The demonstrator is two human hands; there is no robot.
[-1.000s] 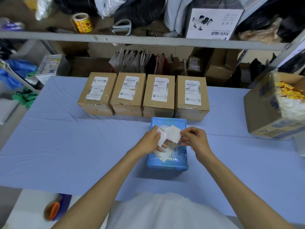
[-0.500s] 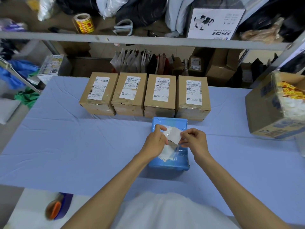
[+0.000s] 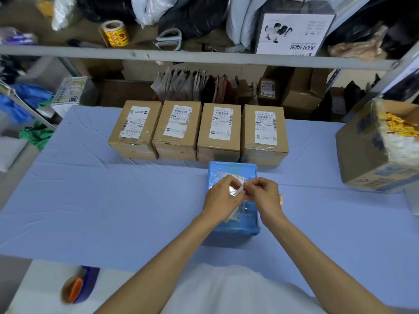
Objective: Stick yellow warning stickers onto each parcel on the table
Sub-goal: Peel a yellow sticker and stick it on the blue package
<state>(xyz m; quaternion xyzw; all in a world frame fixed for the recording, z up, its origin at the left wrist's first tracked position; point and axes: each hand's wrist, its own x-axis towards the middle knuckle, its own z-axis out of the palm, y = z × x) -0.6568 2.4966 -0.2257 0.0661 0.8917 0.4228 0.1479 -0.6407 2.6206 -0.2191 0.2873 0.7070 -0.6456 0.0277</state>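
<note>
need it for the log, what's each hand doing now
left hand: pinches the white sheet
right hand: pinches the same sheet

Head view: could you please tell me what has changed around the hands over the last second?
The left hand and right hand drew together over the blue parcel. Both still pinch the white slip, now mostly hidden between their fingertips. The parcel and the four brown boxes stayed put.

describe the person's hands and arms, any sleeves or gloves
The left hand and right hand are bare: no gloves, no ring or watch showing. Both forearms are bare too, no sleeve in view. A white garment shows below them.
</note>
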